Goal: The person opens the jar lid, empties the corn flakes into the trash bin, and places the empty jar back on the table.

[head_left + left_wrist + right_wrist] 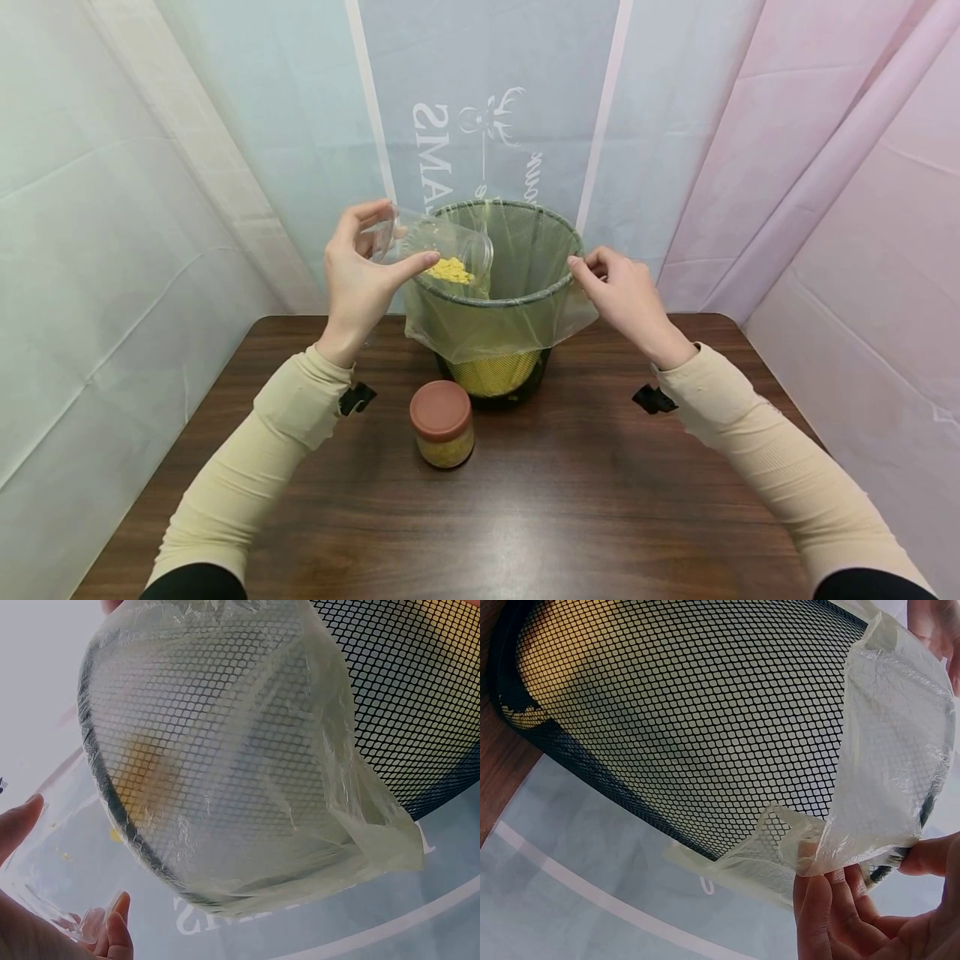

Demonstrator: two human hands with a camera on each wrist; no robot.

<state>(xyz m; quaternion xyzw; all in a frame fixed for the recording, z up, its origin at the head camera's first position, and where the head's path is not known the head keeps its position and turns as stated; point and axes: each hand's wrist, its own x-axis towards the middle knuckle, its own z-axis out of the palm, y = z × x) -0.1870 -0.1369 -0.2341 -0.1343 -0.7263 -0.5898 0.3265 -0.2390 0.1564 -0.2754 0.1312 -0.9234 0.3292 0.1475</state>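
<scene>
Fingers of the left hand [360, 268] hold the cup [452, 235] tilted over the bin [497, 377]; the right hand [628, 293] pinches the bag [487, 332] at the rim. Better to tip slowly, so yellow bits [452, 271] fall inside.

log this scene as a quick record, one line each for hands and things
left hand: holds a clear container, tilted, one end over the bin
right hand: pinches the liner at the bin's rim
bin: mesh, lined, standing on a table
yellow pieces: inside the clear container
jar: lid on, in front of the bin
</scene>
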